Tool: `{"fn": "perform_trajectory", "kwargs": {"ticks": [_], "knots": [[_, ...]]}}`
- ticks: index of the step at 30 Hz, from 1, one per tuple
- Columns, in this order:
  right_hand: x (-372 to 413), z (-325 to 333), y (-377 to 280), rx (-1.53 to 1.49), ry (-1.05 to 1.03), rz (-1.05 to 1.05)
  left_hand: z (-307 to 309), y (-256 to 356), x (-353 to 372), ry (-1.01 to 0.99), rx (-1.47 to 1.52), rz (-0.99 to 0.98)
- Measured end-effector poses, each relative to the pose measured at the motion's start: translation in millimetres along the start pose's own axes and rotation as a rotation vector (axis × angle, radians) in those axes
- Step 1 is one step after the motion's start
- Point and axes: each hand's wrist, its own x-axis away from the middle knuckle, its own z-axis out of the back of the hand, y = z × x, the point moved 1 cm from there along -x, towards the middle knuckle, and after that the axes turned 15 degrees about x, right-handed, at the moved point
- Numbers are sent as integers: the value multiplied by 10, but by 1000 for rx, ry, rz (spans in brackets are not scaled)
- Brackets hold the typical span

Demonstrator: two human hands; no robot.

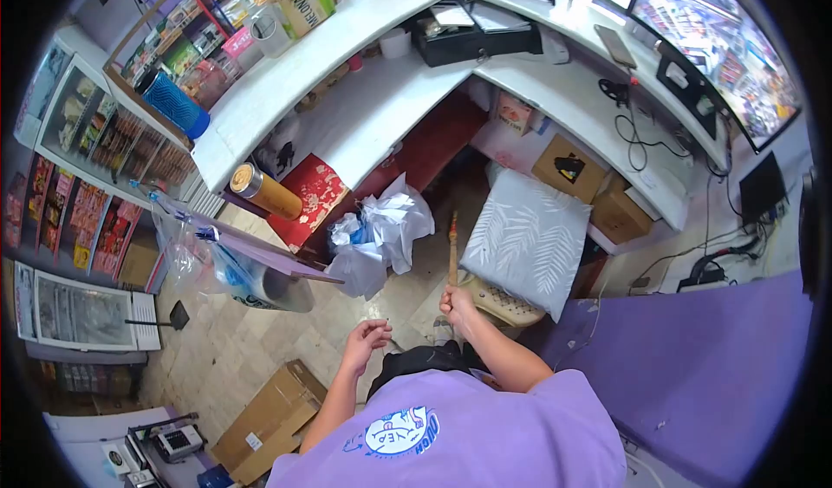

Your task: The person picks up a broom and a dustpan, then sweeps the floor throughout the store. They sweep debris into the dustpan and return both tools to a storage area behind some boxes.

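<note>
My right hand [457,304] is closed round the lower end of a thin wooden stick [453,254], which points away from me and has a coloured upper part. To its right a grey leaf-patterned cushion [529,241] lies on a beige woven seat [498,302]. My left hand [371,338] is held over the floor with its fingers apart and slightly curled, holding nothing that I can see. Beyond it, crumpled white plastic bags [390,228] hang or rest beside the counter; which of the two is unclear.
A white curved counter [347,20] wraps round the front, with a black drawer unit [477,42] on its lower level. A cardboard box [270,420] lies at lower left. A purple panel [693,358] stands right. An orange tumbler [264,191] sits at the left.
</note>
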Motion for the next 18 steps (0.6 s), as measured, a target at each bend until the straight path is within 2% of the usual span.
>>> {"fn": "perform_trajectory", "kwargs": {"ticks": [5, 7, 11, 13, 15, 17, 18], "knots": [[-905, -195, -393, 42, 117, 135, 89, -254, 35, 118, 48, 77], [-1262, -352, -652, -43, 286, 237, 98, -304, 39, 154, 71, 85], [-2288, -293, -919, 133, 419, 93, 203, -485, 162, 239, 104, 136], [-3055, -5, -735, 120, 428, 14, 272, -537, 250, 296, 106, 171], [-3446, 253, -366, 1426, 239, 286, 389, -613, 389, 351, 117, 214], [-3321, 404, 161, 1775, 119, 273, 506, -679, 498, 414, 127, 253], [-3136, 386, 508, 1483, 174, 122, 535, -680, 529, 436, 137, 273]]}}
